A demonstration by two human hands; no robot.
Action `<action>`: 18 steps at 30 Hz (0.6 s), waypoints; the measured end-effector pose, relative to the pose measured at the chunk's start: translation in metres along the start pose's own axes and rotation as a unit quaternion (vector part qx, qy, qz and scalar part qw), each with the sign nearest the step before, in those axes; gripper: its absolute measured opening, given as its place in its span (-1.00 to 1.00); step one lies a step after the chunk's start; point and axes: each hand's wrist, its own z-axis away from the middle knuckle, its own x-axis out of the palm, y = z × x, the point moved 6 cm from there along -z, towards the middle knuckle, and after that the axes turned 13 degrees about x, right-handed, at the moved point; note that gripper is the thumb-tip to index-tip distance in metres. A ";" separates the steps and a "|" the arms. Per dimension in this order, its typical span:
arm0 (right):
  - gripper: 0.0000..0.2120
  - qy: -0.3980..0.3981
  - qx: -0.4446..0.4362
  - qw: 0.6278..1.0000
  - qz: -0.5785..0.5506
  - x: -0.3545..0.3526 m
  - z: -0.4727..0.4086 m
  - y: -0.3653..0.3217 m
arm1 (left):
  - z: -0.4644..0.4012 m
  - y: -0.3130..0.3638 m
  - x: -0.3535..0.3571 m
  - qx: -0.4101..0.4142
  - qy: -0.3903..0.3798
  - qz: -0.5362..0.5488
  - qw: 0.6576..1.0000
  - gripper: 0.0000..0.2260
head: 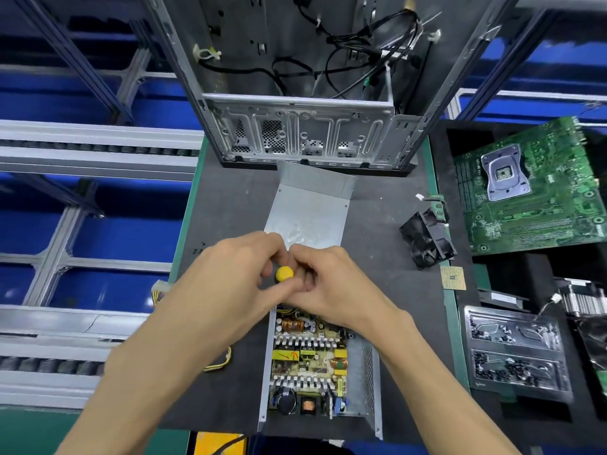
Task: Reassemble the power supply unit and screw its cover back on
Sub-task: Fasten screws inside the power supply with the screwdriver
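— Hands first: where are they?

— Left hand (230,274) and right hand (331,284) meet over the far end of the open supply (315,366). Both sets of fingers are curled round a screwdriver with a yellow cap (284,274); the cap shows between them, the shaft is hidden.

— Supply itself?

— It lies on the dark counter (230,208), close to the person, its board (308,353) bare: copper coils, heat-sink fins, a yellow label. One mesh wall stands on the right side.

— Cover?

— Off. The grey cover (312,208) lies flat on the counter just beyond the hands, between them and the empty case (302,133), which stands upright at the far edge.

— Screws?

— A few small dark ones (199,247) lie left of the left hand. More sit in a clear tray (515,353) to the right.

— Anything else?

— Black fan (427,238) and a chip (453,278) right of the cover; a green motherboard (532,188) beyond them. Yellow wires (220,361) trail left of the supply.
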 end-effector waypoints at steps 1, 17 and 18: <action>-0.68 -0.002 0.002 1.000 0.000 0.001 0.001 0.001 | 0.001 0.000 0.001 0.003 -0.005 0.009 1.000 -0.81; -0.82 -0.011 -0.023 0.998 -0.054 0.003 0.009 0.001 | 0.008 0.011 0.007 0.068 -0.038 0.009 0.997 -0.75; -0.83 -0.008 -0.019 0.998 -0.058 0.003 0.009 0.002 | 0.009 0.012 0.008 0.066 -0.030 0.018 0.997 -0.77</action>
